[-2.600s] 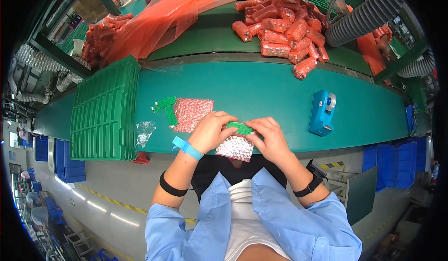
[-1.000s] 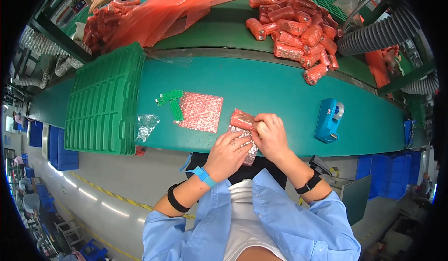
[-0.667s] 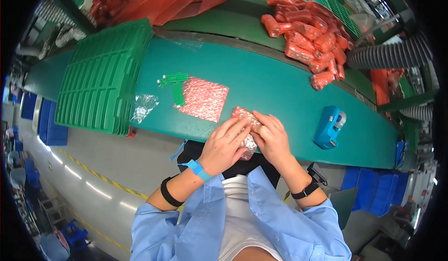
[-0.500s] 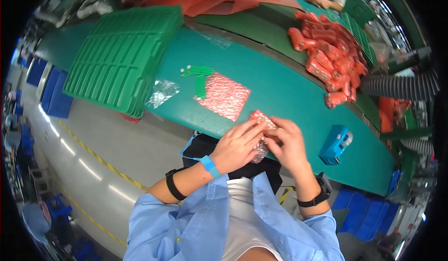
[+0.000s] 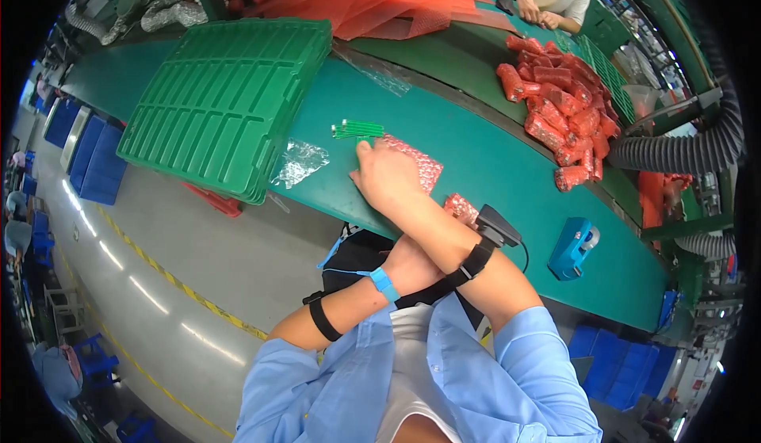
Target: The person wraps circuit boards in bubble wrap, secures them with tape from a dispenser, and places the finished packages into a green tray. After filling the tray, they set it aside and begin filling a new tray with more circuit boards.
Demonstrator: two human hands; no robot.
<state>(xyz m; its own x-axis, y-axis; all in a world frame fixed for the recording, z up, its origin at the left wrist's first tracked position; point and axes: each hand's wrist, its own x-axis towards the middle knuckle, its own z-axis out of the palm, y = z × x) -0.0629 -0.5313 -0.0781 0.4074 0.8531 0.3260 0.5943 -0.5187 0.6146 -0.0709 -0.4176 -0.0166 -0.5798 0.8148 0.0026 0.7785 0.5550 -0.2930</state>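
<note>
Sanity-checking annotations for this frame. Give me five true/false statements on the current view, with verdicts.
1. The right forearm crosses above the left hand. True.
2. A blue tape dispenser sits to the right of both hands. True.
3. The right hand is at the tape dispenser. False: it is at the green strips, partly over the pink bubble-wrap sheet.
4. The wristband on the left wrist is red. False: it is light blue.
5. Red-wrapped bundles lie heaped farther from the person than the tape dispenser. True.
</note>
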